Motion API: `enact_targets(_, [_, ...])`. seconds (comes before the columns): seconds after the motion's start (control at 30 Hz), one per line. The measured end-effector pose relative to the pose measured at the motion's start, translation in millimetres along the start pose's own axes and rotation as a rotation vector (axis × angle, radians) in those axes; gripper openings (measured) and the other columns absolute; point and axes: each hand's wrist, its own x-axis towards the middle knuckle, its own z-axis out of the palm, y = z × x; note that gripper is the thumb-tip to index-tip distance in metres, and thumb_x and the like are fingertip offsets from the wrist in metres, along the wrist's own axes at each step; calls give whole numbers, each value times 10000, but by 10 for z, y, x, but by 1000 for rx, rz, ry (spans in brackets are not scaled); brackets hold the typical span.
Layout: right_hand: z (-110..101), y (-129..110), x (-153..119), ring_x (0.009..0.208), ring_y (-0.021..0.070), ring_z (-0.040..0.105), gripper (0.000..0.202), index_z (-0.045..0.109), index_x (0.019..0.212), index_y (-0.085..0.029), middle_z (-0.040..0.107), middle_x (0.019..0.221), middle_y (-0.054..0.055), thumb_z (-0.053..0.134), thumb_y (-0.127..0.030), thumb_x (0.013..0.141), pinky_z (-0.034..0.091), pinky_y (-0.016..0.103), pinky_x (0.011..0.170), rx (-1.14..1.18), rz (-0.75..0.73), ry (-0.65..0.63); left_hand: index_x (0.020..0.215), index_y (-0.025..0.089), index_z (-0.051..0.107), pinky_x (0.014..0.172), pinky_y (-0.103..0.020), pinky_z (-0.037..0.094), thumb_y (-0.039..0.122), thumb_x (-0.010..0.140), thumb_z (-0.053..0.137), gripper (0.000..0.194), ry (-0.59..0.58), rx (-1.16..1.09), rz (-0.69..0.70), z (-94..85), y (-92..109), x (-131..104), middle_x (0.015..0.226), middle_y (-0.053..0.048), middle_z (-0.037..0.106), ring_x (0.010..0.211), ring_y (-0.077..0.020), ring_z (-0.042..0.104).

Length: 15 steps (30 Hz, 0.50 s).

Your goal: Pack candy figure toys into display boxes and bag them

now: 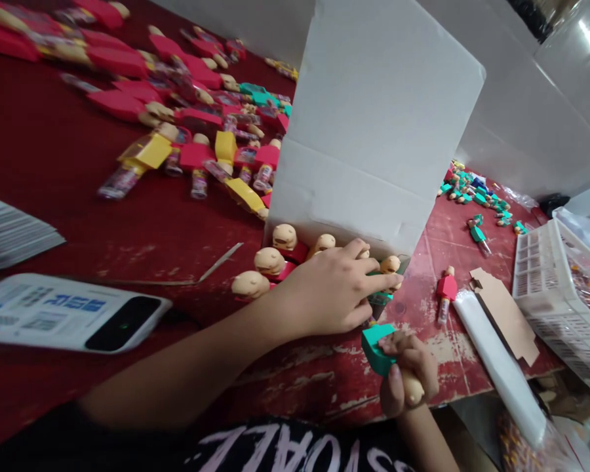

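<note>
On the red table (54,164), toward its far left corner, a large spread of loose red, yellow and green toy figures (191,124) lies unsorted; nearer the left edge sit a stack of cards (10,233) and a white device (63,313). At mid-table a white carton (373,124) stands with its flap raised, and a row of packed figures (270,261) shows tan heads at its open front, so packing appears partly done with much stock left to go in. The left hand (337,295) reaches across from the left, forearm extended, palm down, fingers curled loosely over the figures at the carton mouth, pressing or seating a green one; the exact grip is hidden. The right hand (407,380), at the near edge, is clenched around a green figure (377,347), head toward the palm, body pointing up. Further right lie a single red figure (445,292), a white strip (501,367), a small scatter of green figures (476,196) and a white basket (560,295) at the right edge.
</note>
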Motion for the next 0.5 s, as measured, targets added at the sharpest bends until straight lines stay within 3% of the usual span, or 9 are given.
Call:
enact_targets(0.07, [6,-65,-14,591,151,545,71,512,777,-190,493,668,0,456,-150,795,494,310,520,42,-13,76,1296,311,496,833,-417,422,267,818,560,484,2,14,-6,-7,-2,3,1099,-30,631,1064,-306,448])
enact_targets(0.17, [-52,-108,15,610,156,534,92,539,806,-189,513,675,12,455,-151,812,495,311,540,-4,39,63,1301,309,491,844,-423,425,273,820,559,487,3,22,2,-3,-5,5,1095,-30,634,1057,-303,451])
enact_targets(0.27, [-93,-54,127,605,143,525,71,521,801,-209,495,666,-4,474,-164,831,491,279,551,-97,152,57,1302,304,490,881,-436,418,265,821,553,486,8,24,13,14,-8,-4,1116,-32,628,1072,-304,449])
enact_targets(0.37, [-26,62,333,601,116,529,100,506,923,-223,502,747,-11,496,-172,837,480,242,548,-167,238,149,1299,297,494,896,-435,418,246,817,549,488,26,27,24,25,-9,-13,1142,-30,623,1089,-306,445])
enact_targets(0.43, [71,140,468,717,137,571,202,488,1023,-229,527,894,28,503,-186,827,496,266,602,-213,211,145,1299,297,492,889,-430,428,235,814,547,493,35,28,24,25,-11,-6,1148,-32,623,1084,-300,452])
enact_targets(0.5, [183,203,546,967,206,572,279,490,1082,-231,508,1072,85,517,-207,805,517,361,760,-272,116,53,1256,287,531,885,-429,440,225,808,541,453,18,16,11,29,-16,10,1137,-40,625,1075,-293,462])
